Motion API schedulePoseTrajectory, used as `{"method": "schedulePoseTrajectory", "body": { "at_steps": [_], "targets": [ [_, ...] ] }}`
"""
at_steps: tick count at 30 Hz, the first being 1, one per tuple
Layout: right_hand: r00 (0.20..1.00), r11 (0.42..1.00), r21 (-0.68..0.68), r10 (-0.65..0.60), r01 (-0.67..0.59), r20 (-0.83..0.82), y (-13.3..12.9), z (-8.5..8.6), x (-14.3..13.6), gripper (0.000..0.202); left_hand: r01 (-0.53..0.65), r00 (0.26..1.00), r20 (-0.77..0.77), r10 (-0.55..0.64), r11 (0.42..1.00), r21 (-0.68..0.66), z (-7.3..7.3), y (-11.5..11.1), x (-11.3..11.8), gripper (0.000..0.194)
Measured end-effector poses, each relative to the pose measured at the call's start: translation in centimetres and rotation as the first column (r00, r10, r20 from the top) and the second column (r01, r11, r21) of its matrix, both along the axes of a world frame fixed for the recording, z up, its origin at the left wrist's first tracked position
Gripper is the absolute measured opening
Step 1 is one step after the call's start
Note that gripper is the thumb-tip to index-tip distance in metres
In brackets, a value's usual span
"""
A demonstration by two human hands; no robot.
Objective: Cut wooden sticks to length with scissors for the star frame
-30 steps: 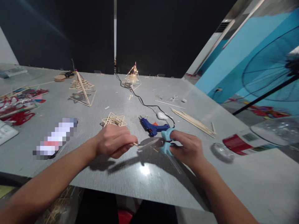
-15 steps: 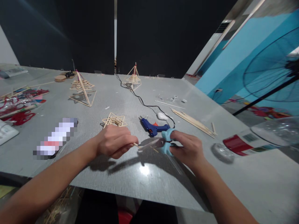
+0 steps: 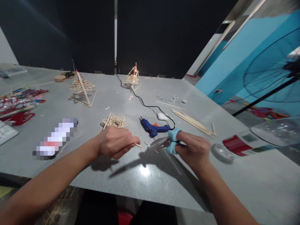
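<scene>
My left hand (image 3: 118, 142) is closed on a thin wooden stick (image 3: 138, 145), whose short end pokes out past the fingertips. My right hand (image 3: 193, 148) grips light-blue-handled scissors (image 3: 172, 142), with the blades pointing left toward the stick but apart from it. Small cut stick pieces (image 3: 156, 151) lie on the table by the blades. Just beyond my left hand lies a star-shaped stack of sticks (image 3: 114, 120), partly hidden by the hand. A blue hot glue gun (image 3: 154, 128) rests on its side between the hands, farther back.
Two stick pyramids stand behind, a left one (image 3: 82, 89) and a lit one (image 3: 134, 76). Loose sticks (image 3: 193, 122) and a plastic bottle (image 3: 236, 147) lie right. A phone (image 3: 56, 137) and red yarn (image 3: 21, 118) are left. A black cord (image 3: 140, 99) crosses the table.
The scissors have moved right, away from the stick in my left hand. A small stick piece now shows near the blades. Lights on the far pyramid have come on.
</scene>
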State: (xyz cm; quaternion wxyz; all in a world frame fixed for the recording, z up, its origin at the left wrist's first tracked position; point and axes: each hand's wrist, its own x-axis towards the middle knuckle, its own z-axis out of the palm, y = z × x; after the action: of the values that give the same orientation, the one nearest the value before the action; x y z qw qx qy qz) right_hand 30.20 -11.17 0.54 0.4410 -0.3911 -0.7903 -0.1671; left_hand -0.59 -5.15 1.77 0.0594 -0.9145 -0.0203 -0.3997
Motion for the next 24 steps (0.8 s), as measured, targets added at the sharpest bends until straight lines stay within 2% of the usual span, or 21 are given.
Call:
{"method": "schedulePoseTrajectory", "body": {
  "at_steps": [5,8,17,24],
  "targets": [
    [0.999,1.000,-0.010,0.020,-0.020,0.030,0.33,0.08,-0.05,0.020,0.031,0.998,0.052,-0.031,1.000,0.006,0.41,-0.04,0.18,0.017],
    [0.998,0.999,-0.025,0.043,-0.041,0.048,0.40,0.06,-0.30,0.019,0.034,0.999,0.034,-0.033,0.999,-0.010,0.51,-0.08,0.20,0.016],
    [0.999,0.999,-0.043,0.023,-0.021,0.034,0.19,-0.13,-0.42,0.016,0.003,1.000,0.006,-0.003,1.000,0.001,0.16,-0.01,-0.10,0.023],
    [0.999,1.000,-0.030,0.011,-0.010,0.038,0.19,-0.15,-0.25,0.020,0.025,0.999,0.044,-0.026,0.999,0.024,0.00,0.15,0.05,0.021]
  ]
}}
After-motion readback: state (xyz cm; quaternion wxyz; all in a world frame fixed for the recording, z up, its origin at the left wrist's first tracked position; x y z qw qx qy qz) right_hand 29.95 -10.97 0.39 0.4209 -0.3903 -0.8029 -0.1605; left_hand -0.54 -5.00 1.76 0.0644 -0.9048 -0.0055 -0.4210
